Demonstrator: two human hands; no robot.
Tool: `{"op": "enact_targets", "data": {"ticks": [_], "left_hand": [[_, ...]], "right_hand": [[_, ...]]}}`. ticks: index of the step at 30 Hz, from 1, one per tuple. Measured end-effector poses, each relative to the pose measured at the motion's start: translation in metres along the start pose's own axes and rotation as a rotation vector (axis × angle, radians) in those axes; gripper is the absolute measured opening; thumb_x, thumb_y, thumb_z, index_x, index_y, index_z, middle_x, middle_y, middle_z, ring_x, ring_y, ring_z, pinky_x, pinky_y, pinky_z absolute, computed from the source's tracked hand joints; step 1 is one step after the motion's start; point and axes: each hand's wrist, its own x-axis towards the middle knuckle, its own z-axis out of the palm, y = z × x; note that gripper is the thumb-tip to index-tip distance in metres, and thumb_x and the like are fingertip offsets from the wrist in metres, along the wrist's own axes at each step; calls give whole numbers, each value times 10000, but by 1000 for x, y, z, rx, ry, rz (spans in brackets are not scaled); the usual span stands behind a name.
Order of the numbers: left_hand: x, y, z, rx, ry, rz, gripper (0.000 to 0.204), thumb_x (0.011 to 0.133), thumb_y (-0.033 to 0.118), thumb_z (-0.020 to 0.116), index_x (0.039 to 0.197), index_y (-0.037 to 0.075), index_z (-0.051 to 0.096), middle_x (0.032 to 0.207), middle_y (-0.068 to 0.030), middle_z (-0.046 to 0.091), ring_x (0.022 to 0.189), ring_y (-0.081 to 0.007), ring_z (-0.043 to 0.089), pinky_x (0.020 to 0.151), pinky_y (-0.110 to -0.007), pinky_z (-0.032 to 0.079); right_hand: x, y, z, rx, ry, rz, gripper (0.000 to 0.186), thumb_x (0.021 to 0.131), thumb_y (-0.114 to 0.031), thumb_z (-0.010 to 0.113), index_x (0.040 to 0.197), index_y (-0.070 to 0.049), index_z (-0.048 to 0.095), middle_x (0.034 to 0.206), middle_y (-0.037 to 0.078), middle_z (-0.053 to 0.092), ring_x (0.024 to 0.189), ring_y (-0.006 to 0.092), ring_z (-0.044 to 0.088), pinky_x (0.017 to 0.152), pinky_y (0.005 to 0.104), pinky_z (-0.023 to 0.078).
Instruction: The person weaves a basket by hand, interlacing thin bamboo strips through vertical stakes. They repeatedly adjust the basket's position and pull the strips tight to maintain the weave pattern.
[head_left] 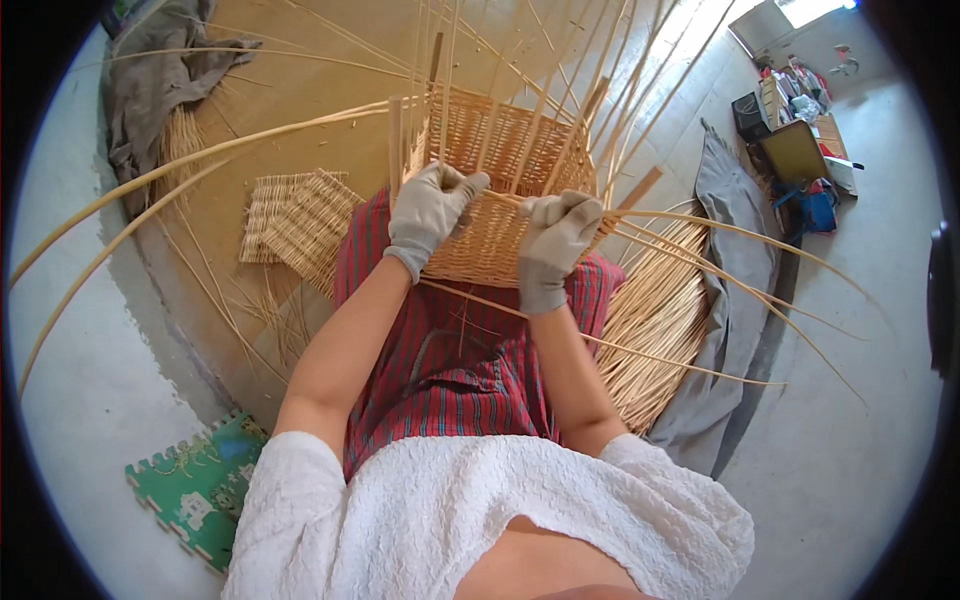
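A square wicker basket [475, 252] of tan woven rods rests on my lap, over a red striped cloth [450, 370]. Long upright stakes rise from its walls, and flat wooden posts [395, 150] stand at the corners. My left hand [432, 212], in a pale glove, is closed at the near rim, its thumb and fingers pinching a thin wicker rod [503, 197]. That rod runs across to my right hand [556, 240], also gloved, whose curled fingers close on it at the right part of the rim. Loose rod ends stick out to both sides. My palms are hidden.
On the right a bundle of wicker rods [655, 345] lies by a grey cloth [735, 210]. Two small woven panels [310, 215] lie on the left, with another grey cloth [150, 90] beyond. A green foam mat [195, 490] sits lower left; assorted household items [795, 95] stand far right.
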Motion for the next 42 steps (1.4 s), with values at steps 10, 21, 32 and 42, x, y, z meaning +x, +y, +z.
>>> {"op": "enact_targets", "data": {"ticks": [10, 21, 32, 42], "left_hand": [[-8, 30, 40, 352, -105, 345, 346, 1018, 275, 658, 1244, 28, 572, 913, -121, 723, 622, -176, 680, 639, -307, 580], [1, 15, 77, 405, -124, 122, 418, 1052, 426, 576, 977, 24, 663, 606, -55, 598, 408, -150, 540, 416, -336, 467], [20, 41, 83, 711, 51, 464, 287, 1008, 282, 681, 1174, 48, 656, 847, -57, 701, 553, -127, 587, 506, -299, 489], [-6, 19, 132, 174, -373, 315, 238, 1053, 203, 587, 1236, 52, 602, 923, -74, 700, 691, -158, 659, 583, -303, 532]], "right_hand": [[23, -65, -75, -362, 137, -19, 285, 1020, -51, 609, 1240, -101, 433, 953, 119, 744, 735, 86, 632, 577, 207, 445], [123, -81, 33, -1219, -377, -175, 718, 1011, -114, 522, 1636, -190, 175, 1139, 204, 692, 1036, 356, 702, 877, 406, 561], [27, -77, -82, -485, -108, -189, 176, 1104, -182, 440, 1231, -61, 434, 848, 122, 689, 738, 166, 674, 680, 306, 543], [60, -125, -133, -339, 201, 8, 218, 950, 11, 668, 1032, -70, 483, 1037, 132, 736, 903, 208, 747, 540, 258, 540]]}}
